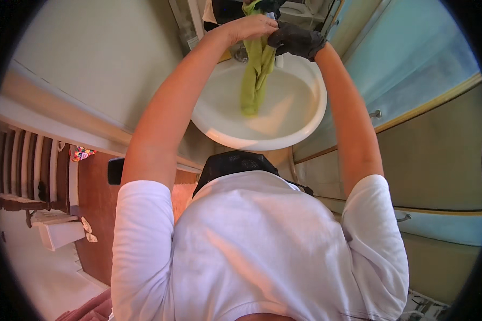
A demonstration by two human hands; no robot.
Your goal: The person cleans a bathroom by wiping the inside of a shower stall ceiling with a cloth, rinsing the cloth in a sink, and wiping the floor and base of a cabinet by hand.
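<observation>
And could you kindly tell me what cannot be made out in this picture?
- Head view: shiny metal tap, partly covered by the long lime-green cloth.
- Head view: the cloth's upper part, partly hidden by the bare left hand.
- Head view: fingers of the black-gloved right hand, too dark to tell apart.

Right: pale-blue translucent panel (439, 59), small silvery metal handle (376, 114) near its edge. Left: reddish-brown floor (97, 208), dark slatted wooden structure (22, 163), small multicoloured patterned item (82, 153), white boxy object (61, 234), pink mat (183, 197).
</observation>
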